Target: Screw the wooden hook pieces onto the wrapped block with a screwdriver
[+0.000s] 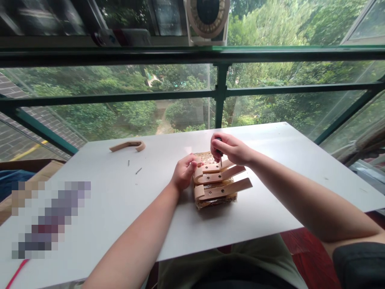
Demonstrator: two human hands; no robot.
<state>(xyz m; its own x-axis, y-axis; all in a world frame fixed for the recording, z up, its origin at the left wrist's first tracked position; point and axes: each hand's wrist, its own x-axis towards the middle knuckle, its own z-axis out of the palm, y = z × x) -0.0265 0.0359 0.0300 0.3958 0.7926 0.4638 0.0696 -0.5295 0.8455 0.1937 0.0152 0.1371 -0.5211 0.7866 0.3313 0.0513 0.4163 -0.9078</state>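
A wooden rack wrapped in clear plastic (231, 199) lies on the white table, with curved wooden hooks (224, 190) fastened across it by dark screws. My right hand (227, 147) is closed round the dark handle of a screwdriver (219, 151). Its thin shaft points down at one of the farther hooks; whether the tip sits in a screw I cannot tell. My left hand (184, 171) grips the curled left end of a hook at the far side of the rack, its fingers partly hidden. A loose wooden hook (128, 145) lies at the table's back left.
Two loose screws (138, 171) lie on the white table (105, 220) left of my left hand. A blurred-out object (54, 218) with a red cord is at the left edge. Beyond the table stand a green railing (180, 95) and glass, and a cardboard box (36, 180) is at left.
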